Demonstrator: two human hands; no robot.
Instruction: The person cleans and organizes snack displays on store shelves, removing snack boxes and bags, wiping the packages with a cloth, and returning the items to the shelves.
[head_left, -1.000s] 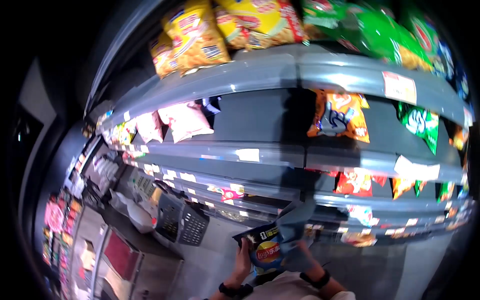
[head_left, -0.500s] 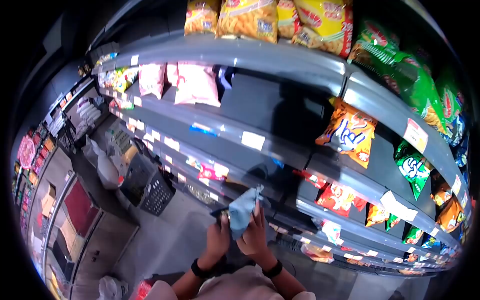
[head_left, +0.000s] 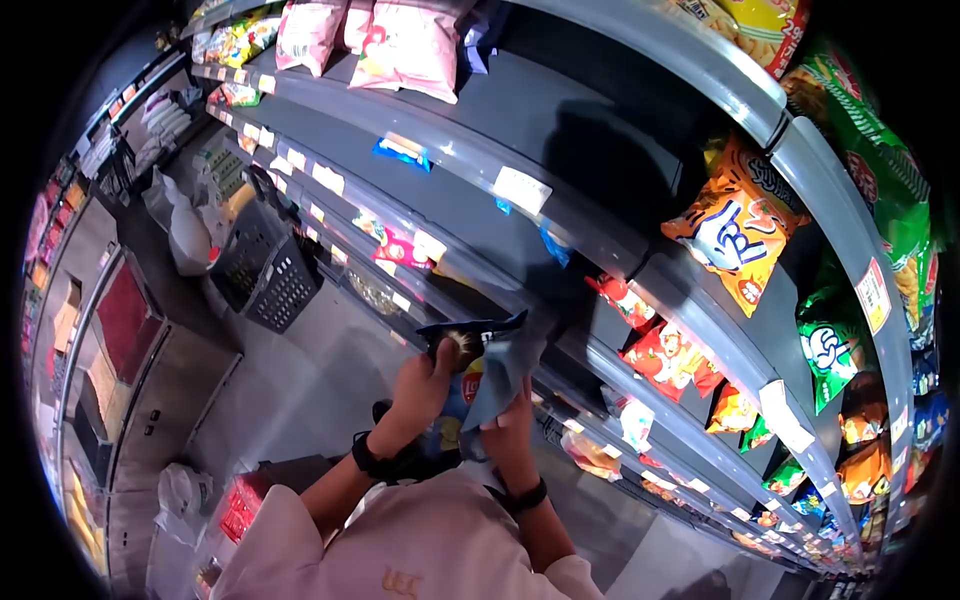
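A blue bag of chips (head_left: pixel 455 400) with a red and yellow logo is upright in front of my chest. My left hand (head_left: pixel 420 398) grips it near its top left edge, fingers closed and thumb on the front. A grey-blue cloth (head_left: pixel 497 385) covers the right part of the bag. My right hand (head_left: pixel 510 432) is closed on the cloth from the right; some of its fingers are hidden behind it. An orange snack bag (head_left: pixel 738 235) stands on the shelf to the right.
Long grey shelves (head_left: pixel 590 215) curve across the front, with pink bags (head_left: pixel 410 45) at upper left and red bags (head_left: pixel 668 360) lower right. A dark basket (head_left: pixel 262 270) stands on the floor at left, near a wooden counter (head_left: pixel 175 370).
My view has tilted down, so the shelves sit higher. The bag has come nearer my chest, and its logo now shows beside the cloth, which has moved right.
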